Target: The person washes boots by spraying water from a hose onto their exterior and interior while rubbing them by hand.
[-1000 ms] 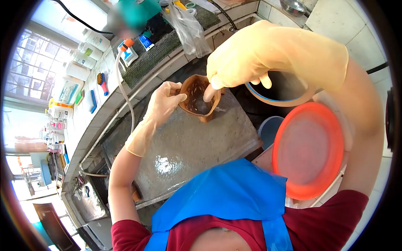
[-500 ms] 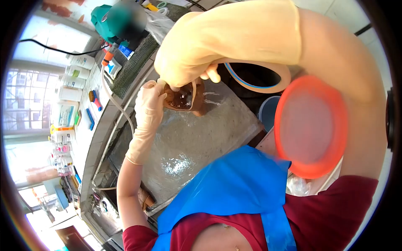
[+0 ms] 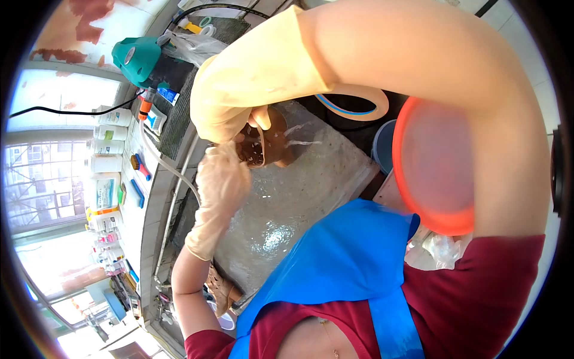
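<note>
A brown boot [image 3: 276,140] with cut-out holes lies on the wet grey slab, its opening facing me. Whitish streaks run over the slab beside it. My right hand [image 3: 224,105], in a pale yellow rubber glove, bends over the boot's top from above. Its fingertips rest at the boot's upper edge, and the palm side is hidden. My left hand [image 3: 222,179], in a thin pale glove, is closed beside the boot's near edge and blurred by motion. Whatever it grips does not show. A second brown perforated boot [image 3: 220,291] stands below my left forearm.
A grey slab [image 3: 287,203] slopes between the counter and my blue apron. An orange-red basin [image 3: 439,167], a blue-grey bucket [image 3: 384,146] and a beige-rimmed tub [image 3: 373,105] stand right. White bottles [image 3: 107,161], brushes [image 3: 140,167] and a pale hose [image 3: 164,160] line the left counter.
My left hand has shifted down along the boot's near side and turned into a blurred fist. My right hand stays over the boot. The view has shifted slightly.
</note>
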`<move>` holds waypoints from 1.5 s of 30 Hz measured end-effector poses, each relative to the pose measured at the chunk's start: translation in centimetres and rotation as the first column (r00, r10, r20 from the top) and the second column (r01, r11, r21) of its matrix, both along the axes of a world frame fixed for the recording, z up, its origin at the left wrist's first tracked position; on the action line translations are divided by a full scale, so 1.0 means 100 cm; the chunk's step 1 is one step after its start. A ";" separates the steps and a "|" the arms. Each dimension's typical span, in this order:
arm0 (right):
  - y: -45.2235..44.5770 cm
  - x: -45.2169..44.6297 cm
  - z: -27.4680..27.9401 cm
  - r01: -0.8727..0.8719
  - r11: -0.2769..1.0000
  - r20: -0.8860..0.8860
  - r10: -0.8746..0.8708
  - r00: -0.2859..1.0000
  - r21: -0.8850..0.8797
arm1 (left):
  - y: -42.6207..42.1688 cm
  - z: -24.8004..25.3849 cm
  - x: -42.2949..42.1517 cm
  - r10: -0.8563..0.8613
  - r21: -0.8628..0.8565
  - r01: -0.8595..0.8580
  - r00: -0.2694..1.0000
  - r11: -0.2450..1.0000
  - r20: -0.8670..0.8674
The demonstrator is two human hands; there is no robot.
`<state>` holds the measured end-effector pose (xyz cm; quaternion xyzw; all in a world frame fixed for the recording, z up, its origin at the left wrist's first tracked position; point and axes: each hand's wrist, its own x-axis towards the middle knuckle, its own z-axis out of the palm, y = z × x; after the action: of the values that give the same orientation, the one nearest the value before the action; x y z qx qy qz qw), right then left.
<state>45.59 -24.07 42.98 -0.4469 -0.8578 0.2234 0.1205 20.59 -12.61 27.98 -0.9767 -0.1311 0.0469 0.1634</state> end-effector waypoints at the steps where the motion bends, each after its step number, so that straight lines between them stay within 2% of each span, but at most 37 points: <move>1: -0.001 0.003 -0.002 -0.048 0.997 -0.035 0.051 0.998 0.066 | -0.012 -0.001 0.005 0.034 -0.010 -0.034 0.999 0.999 0.007; 2: -0.002 0.003 -0.004 -0.077 0.991 -0.060 0.084 0.995 0.111 | -0.022 -0.003 0.013 0.046 -0.081 -0.055 0.993 0.995 -0.110; 3: -0.002 0.002 -0.006 -0.077 0.989 -0.089 0.088 0.992 0.123 | -0.034 -0.008 0.022 -0.063 0.020 0.068 0.981 0.998 -0.181; 5: -0.005 -0.007 -0.007 0.091 0.996 -0.115 -0.089 0.989 0.012 | -0.034 -0.022 0.025 -0.281 0.056 0.290 0.951 0.955 -0.128; 6: -0.008 -0.011 -0.007 0.175 0.984 -0.120 -0.179 0.976 -0.045 | -0.036 -0.025 0.030 -0.286 0.058 0.295 0.949 0.954 -0.130; 7: -0.011 -0.013 -0.008 0.258 0.961 -0.121 -0.269 0.955 -0.103 | -0.038 -0.026 0.040 -0.128 -0.010 0.131 0.948 0.991 -0.293; 8: -0.012 -0.012 -0.012 0.299 0.945 -0.122 -0.314 0.941 -0.131 | -0.038 -0.026 0.049 0.022 -0.047 -0.049 0.890 0.998 -0.456; 9: -0.014 -0.011 -0.016 0.339 0.927 -0.121 -0.359 0.925 -0.158 | -0.033 -0.027 0.053 0.020 -0.044 -0.045 0.889 0.998 -0.458; 10: -0.016 -0.006 -0.024 0.183 0.981 -0.111 -0.175 0.978 0.070 | -0.023 -0.030 0.054 0.100 -0.199 -0.189 0.917 0.962 -0.387; 11: -0.018 -0.004 -0.021 0.099 0.979 -0.090 -0.084 0.992 0.180 | -0.015 -0.029 0.055 0.191 -0.356 -0.308 0.926 0.882 -0.326; 12: -0.021 -0.001 -0.019 0.017 0.956 -0.061 0.000 0.998 0.291 | -0.012 -0.022 0.056 0.208 -0.394 -0.338 0.918 0.855 -0.337; 13: -0.022 0.005 -0.013 -0.049 0.980 -0.086 0.066 0.994 0.191 | -0.004 -0.022 0.054 0.203 -0.391 -0.335 0.918 0.857 -0.341; 15: -0.027 0.003 0.004 -0.112 0.989 -0.125 0.124 0.984 0.095 | 0.016 -0.030 0.048 0.061 -0.516 -0.246 0.935 0.820 -0.349; 16: -0.029 -0.007 0.011 0.006 0.998 -0.077 -0.010 0.997 -0.057 | 0.029 -0.043 0.042 0.034 -0.556 -0.237 0.936 0.797 -0.351; 21: -0.021 -0.017 0.009 0.074 0.977 0.042 -0.067 0.997 -0.202 | 0.031 -0.047 0.041 0.025 -0.578 -0.274 0.916 0.769 -0.401; 23: -0.015 -0.020 0.004 0.077 0.971 0.079 -0.061 0.995 -0.226 | 0.031 -0.046 0.040 -0.004 -0.607 -0.279 0.907 0.744 -0.422; 25: -0.009 -0.022 0.000 0.076 0.969 0.105 -0.053 0.993 -0.234 | 0.021 -0.032 0.042 -0.065 -0.717 -0.183 0.951 0.672 -0.304; 26: -0.006 -0.023 -0.003 0.074 0.969 0.115 -0.047 0.992 -0.236 | 0.021 -0.032 0.043 -0.064 -0.716 -0.184 0.950 0.673 -0.304; 28: -0.001 -0.024 -0.007 0.067 0.968 0.136 -0.035 0.990 -0.242 | 0.023 -0.030 0.043 -0.006 -0.621 -0.280 0.909 0.732 -0.417; 45: 0.014 -0.026 -0.030 0.045 0.969 0.211 0.008 0.978 -0.244 | 0.024 -0.032 0.042 -0.022 -0.606 -0.263 0.907 0.750 -0.421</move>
<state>43.03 -22.64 39.99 -0.4876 -0.8269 0.2790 -0.0252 24.78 -10.21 24.80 -0.9299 -0.1344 0.2996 -0.1659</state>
